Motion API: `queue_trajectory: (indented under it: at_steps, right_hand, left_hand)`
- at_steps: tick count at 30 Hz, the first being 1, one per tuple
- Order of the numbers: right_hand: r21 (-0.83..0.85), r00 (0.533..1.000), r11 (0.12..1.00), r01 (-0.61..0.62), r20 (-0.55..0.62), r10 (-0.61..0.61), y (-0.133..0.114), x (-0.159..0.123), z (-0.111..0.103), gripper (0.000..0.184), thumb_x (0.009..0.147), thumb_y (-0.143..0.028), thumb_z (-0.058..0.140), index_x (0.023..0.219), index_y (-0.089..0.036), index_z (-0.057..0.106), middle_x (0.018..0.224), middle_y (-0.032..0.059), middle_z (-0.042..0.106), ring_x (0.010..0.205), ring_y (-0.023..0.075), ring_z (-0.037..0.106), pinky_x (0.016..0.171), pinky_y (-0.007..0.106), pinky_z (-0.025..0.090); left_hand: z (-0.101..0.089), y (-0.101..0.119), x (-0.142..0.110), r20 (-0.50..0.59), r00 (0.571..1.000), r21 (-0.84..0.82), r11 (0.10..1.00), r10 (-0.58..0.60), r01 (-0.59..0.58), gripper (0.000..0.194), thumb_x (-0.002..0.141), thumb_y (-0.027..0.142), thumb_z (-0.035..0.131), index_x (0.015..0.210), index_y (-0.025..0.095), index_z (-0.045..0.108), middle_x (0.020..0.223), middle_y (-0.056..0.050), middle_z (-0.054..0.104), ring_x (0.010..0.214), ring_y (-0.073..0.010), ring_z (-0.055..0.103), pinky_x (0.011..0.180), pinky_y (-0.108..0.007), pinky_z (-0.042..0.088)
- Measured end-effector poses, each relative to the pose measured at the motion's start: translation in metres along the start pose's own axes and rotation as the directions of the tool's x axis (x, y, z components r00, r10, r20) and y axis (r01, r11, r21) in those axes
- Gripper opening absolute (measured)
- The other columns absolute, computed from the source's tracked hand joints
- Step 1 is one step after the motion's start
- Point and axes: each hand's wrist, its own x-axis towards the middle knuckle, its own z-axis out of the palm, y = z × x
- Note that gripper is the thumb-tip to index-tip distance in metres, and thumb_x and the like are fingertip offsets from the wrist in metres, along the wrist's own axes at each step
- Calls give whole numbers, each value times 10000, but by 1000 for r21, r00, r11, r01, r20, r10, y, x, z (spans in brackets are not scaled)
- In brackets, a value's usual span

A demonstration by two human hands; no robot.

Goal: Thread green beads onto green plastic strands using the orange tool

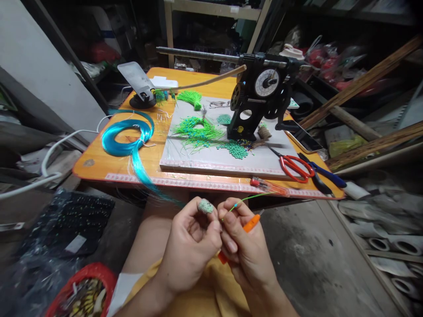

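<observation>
Above my lap, my two hands meet at the fingertips. My left hand (193, 244) is closed in a pinch; what sits between its finger and thumb is hidden. A speckled pale green wrap (205, 206) covers one of its fingertips. My right hand (246, 240) pinches a thin green line (247, 197) that carries a small blue bead (235, 205) and rises to the right toward the table edge. In the same hand lies an orange-handled tool (251, 223) with a thin tip; its kind is unclear.
On the orange table (94, 165) sit a coil of blue line (112, 138), green beaded strands (198, 132), green beads (236, 149), a black winding machine (251, 97), red-handled scissors (295, 168), pliers (325, 174) and a phone (306, 136). A red basin (110, 279) stands lower left.
</observation>
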Motion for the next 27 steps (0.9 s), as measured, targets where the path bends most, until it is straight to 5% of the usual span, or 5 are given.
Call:
queue_trajectory:
  at_steps: [12, 27]
  right_hand:
    - [-15, 991, 997, 72, 116, -70, 6, 3, -8, 157, 833, -308, 789, 870, -213, 669, 481, -104, 470, 305, -10, 299, 311, 67, 274]
    - [-115, 981, 980, 160, 126, -145, 8, 0, -11, 110, 885, -296, 739, 929, -222, 671, 474, -93, 475, 361, 13, 351, 382, 96, 313]
  left_hand:
    - [-2, 2, -2, 27, 1000, 0, 1000, 11, -11, 247, 874, 301, 721, 746, 178, 549, 739, 38, 561, 613, -89, 620, 564, -174, 547]
    - [2, 7, -2, 118, 993, -94, 995, -25, 36, 228, 905, 270, 692, 782, 169, 529, 640, 45, 609, 502, -72, 644, 558, -156, 542]
